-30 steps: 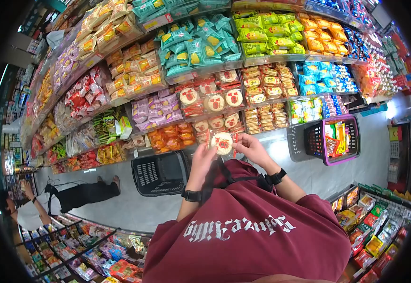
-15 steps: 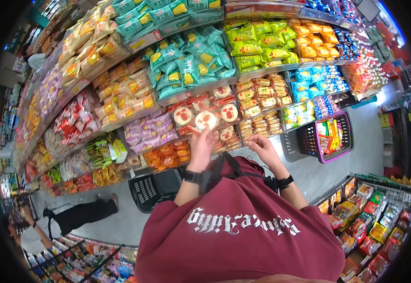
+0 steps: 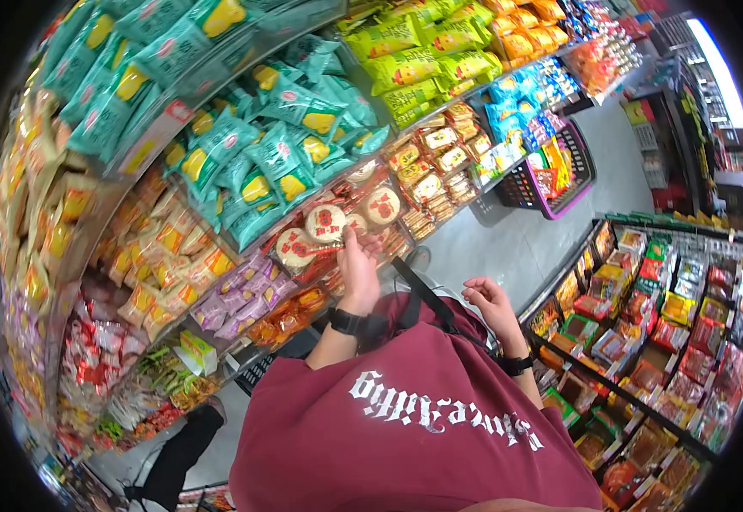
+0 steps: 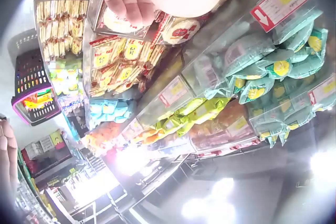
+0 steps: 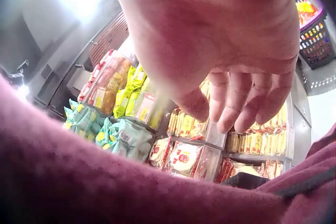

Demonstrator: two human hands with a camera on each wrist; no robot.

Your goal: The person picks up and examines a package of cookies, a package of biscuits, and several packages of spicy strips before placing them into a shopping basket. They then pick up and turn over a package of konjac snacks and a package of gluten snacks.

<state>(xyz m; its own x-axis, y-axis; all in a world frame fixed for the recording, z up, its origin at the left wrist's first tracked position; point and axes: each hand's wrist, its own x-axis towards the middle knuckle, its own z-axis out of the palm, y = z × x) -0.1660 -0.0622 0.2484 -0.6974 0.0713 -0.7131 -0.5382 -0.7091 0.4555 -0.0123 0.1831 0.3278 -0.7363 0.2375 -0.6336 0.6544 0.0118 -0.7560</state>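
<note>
In the head view my left hand (image 3: 359,269) is at the bin of round white rice crackers in clear wrappers with red print. Its thumb lies right beside one cracker pack (image 3: 326,224), and its fingers are extended over the bin's front. In the left wrist view these fingers (image 4: 131,9) overlap a round pack, with no curl round it showing. My right hand (image 3: 492,309) hangs in front of the body with loosely bent fingers and holds nothing. The right wrist view shows its fingers (image 5: 244,100) apart from the crackers (image 5: 185,158) beyond.
Teal snack packs (image 3: 277,154) fill the bins above, and purple packs (image 3: 243,294) lie at the left. A black basket with a purple rim (image 3: 589,171) holds bright packets. Behind on the right stands another shelf (image 3: 644,341). A person's dark-trousered leg (image 3: 185,456) shows at lower left.
A second ago both hands held a round cracker pack. The left hand brought it to the cracker bin; the right hand let go and drew back. The head view has turned right.
</note>
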